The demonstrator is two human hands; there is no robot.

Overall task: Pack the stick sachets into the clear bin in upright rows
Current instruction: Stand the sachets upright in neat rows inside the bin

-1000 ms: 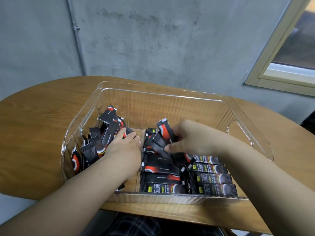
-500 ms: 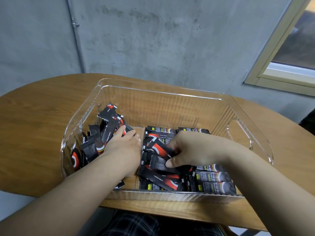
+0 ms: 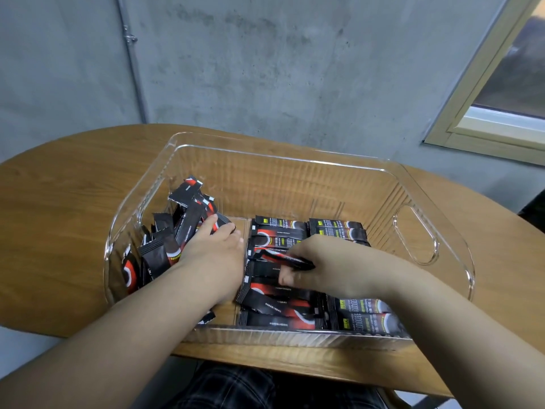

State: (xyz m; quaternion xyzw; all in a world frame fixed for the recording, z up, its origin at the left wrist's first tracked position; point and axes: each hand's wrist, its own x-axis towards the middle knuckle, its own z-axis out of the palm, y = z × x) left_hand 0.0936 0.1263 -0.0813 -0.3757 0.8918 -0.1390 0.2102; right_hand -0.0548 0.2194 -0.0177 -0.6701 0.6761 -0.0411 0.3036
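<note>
Though glossy, black red-marked stick sachets (image 3: 283,305).

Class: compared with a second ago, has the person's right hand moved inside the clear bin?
Yes. The right hand has come down from above the sachets onto them, toward the clear bin near wall.

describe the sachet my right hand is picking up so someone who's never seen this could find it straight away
Start at the clear bin on the wooden table and look at the flat-lying sachets on its right side. The one you want is pinched in the right hand: it is tilted up off the layer, unlike its flat neighbours.
</note>
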